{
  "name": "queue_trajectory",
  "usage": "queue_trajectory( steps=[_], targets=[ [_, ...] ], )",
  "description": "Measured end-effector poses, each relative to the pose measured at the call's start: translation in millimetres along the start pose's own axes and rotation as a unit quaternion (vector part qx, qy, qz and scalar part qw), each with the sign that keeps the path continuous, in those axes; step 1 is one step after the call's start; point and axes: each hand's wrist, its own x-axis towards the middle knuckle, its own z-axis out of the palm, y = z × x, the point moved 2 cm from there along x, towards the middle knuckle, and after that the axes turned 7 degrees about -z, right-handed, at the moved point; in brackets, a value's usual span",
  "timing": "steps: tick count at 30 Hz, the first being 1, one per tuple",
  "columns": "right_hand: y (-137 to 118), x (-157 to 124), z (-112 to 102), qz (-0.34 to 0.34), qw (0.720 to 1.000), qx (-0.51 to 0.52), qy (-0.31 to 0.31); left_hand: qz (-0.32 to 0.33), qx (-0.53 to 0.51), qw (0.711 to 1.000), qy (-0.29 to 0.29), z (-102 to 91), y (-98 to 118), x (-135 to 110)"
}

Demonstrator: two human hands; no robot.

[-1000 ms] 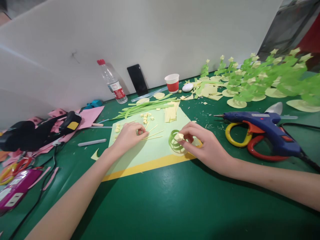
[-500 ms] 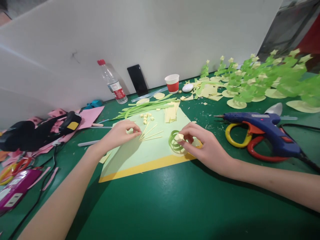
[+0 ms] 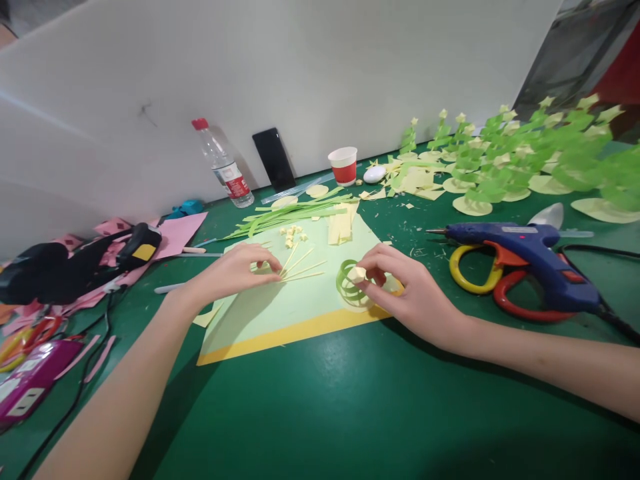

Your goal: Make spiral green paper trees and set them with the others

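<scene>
My right hand point(image 3: 405, 287) pinches a small pale yellow folded paper piece point(image 3: 357, 273) on top of a coiled green paper spiral point(image 3: 347, 285). The spiral rests on a pale green sheet with a yellow edge point(image 3: 295, 313). My left hand point(image 3: 233, 270) lies on the same sheet, its fingertips pinched at the near ends of a few thin yellow sticks point(image 3: 303, 263); what they grip is too small to make out. Small yellow folded bits point(image 3: 293, 233) and yellow paper strips point(image 3: 343, 227) lie farther back.
A blue glue gun point(image 3: 530, 250) lies over yellow and red scissors point(image 3: 475, 273) at right. Green paper trees point(image 3: 505, 160) stand at back right. A water bottle point(image 3: 223, 163), black phone point(image 3: 273, 160) and red cup point(image 3: 344, 165) line the white wall. Black tool point(image 3: 75, 260) and pink scraps lie at left.
My left hand drew back to the left and the green sheet's left corner shifted with it. My right hand stayed pinched on the yellow piece at the spiral.
</scene>
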Motion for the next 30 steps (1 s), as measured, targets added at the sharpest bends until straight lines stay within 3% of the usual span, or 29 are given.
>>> queue_trajectory(
  steps=[6,30],
  targets=[
    [-0.4,-0.8,-0.7,0.003,1.0,-0.003,-0.004,-0.003,0.015,0.999,-0.033,-1.9,-5.9,-3.3],
    [-0.8,-0.8,-0.8,0.004,1.0,-0.008,-0.005,-0.005,0.029,0.999,-0.038,2.8,-2.9,-2.3]
  ],
)
